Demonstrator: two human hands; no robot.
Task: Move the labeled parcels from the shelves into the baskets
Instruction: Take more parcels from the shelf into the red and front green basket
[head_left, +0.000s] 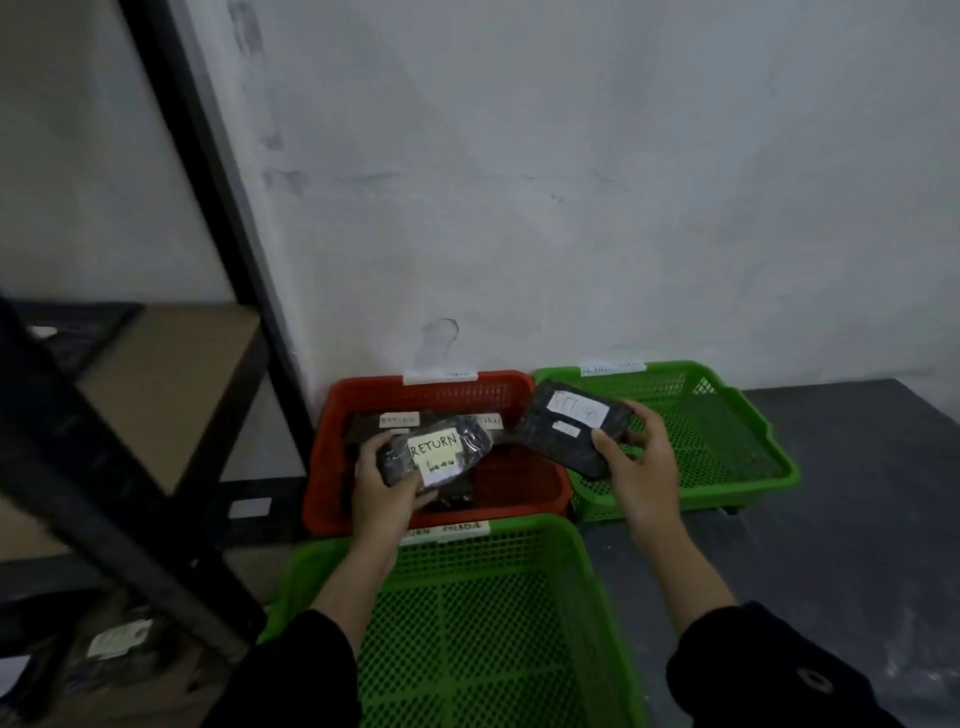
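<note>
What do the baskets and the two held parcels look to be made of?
The red basket and both green baskets look like moulded plastic: perforated mesh walls, uniform colour. The parcel in the left hand and the parcel in the right hand seem wrapped in glossy dark plastic film, with paper labels.

Red perforated plastic basket (332, 467), two green perforated plastic baskets, near (597, 597) & far-right (753, 431). Black wrapped parcels (566, 441) w/ white labels; one pale-yellow "RETURN" label (434, 447). Black metal shelf frame (208, 171); whitish scuffed wall (571, 182); dark-grey floor (857, 519).
</note>
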